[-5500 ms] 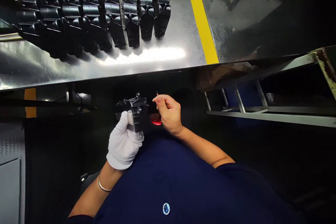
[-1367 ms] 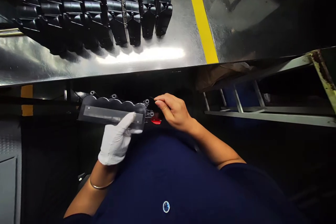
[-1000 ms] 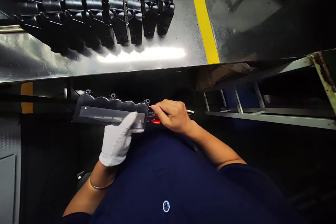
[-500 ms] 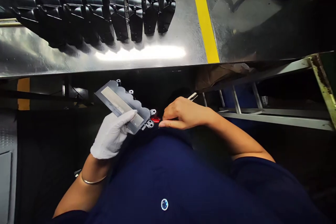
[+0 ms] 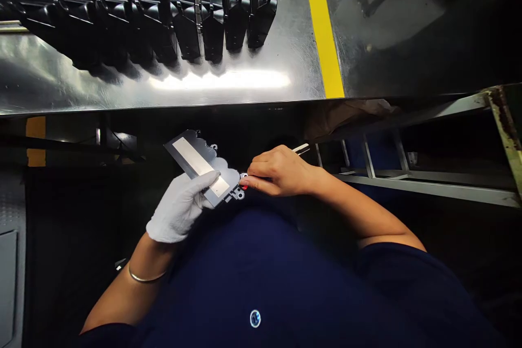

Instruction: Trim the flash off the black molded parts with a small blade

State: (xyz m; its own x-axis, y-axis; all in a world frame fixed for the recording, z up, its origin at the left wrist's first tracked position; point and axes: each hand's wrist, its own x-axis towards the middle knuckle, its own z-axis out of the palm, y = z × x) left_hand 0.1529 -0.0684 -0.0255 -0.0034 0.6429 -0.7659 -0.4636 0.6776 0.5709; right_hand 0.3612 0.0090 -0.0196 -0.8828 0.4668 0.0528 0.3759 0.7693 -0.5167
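My left hand, in a white glove, grips a grey metal part with a scalloped edge, small lugs and a pale flat strip, thumb on top. It is tilted, in front of my body below the table edge. My right hand, ungloved, is closed around a slim tool whose pale end sticks out behind the knuckles. A small red piece shows at the right thumb tip, beside the part's lugs; whether it belongs to the tool I cannot tell.
Rows of black moulded parts stand on the shiny metal table. Yellow tape crosses the table to their right. A pale metal frame with bars lies at the right, near brown wrapping under the table edge.
The grey part and my left hand have moved slightly right, and the part has turned a little. My right fingertips have shifted slightly left and now meet the part's lug end.
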